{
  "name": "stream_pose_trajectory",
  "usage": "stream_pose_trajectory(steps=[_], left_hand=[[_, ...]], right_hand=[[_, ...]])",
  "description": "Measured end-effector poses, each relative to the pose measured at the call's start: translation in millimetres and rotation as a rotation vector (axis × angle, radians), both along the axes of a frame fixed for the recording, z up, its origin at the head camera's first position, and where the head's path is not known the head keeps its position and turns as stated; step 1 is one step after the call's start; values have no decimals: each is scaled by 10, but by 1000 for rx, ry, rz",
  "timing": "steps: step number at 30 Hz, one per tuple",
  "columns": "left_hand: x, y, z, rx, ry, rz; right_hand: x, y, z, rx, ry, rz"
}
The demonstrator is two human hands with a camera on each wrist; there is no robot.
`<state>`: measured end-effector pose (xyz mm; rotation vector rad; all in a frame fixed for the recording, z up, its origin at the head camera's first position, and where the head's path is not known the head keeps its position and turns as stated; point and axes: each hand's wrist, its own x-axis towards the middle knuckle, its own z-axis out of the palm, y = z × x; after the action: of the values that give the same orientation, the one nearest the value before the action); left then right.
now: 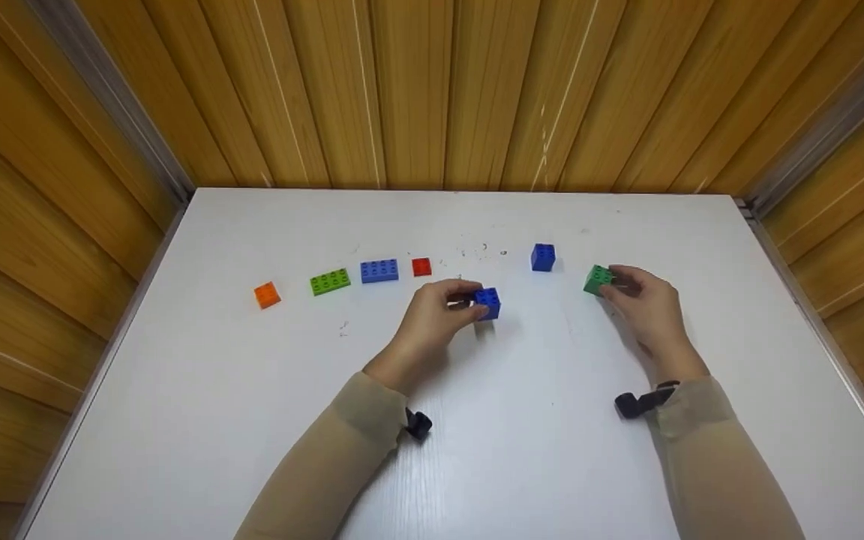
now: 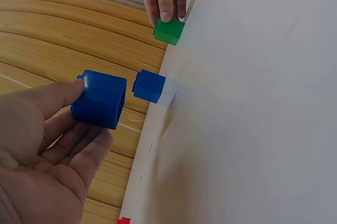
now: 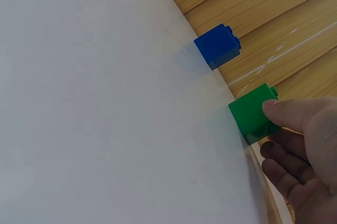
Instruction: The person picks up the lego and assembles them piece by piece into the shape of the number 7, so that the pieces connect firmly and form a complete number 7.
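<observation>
Pinched blue brick [image 1: 487,303], head view's orange brick [image 1: 267,295]

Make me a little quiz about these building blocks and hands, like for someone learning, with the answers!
1. True or false: the right hand is holding the dark green cube-shaped plastic block.

2. Which block lies between the light green rectangular plastic block and the small red square plastic block?
A) the orange square plastic block
B) the blue rectangular plastic block
C) the dark green cube-shaped plastic block

3. Fill in the gap: of the two dark blue cubes, the dark blue cube-shaped plastic block nearer the red one is held in the ___ hand.

Key:
1. True
2. B
3. left
</observation>
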<state>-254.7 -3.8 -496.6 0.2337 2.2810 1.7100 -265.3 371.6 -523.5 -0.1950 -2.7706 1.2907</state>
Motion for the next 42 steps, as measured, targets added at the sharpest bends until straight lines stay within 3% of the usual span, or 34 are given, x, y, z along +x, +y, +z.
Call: stream_pose_trajectory(steps=[6, 12, 20, 32, 42], left_hand=[[221, -142, -67, 8, -8, -19], [326, -237, -188, 11, -23, -97], [335, -236, -324, 17, 21, -174], [352, -220, -369, -49, 115, -202], [374, -231, -366, -59, 125, -202]], right_hand=[[7, 17, 13, 0, 6, 4], [-15, 16, -27, 2, 14, 14], [-20, 8, -25, -29, 62, 7], [37, -190, 140, -144, 102, -7], [155, -528, 331, -140, 193, 105]])
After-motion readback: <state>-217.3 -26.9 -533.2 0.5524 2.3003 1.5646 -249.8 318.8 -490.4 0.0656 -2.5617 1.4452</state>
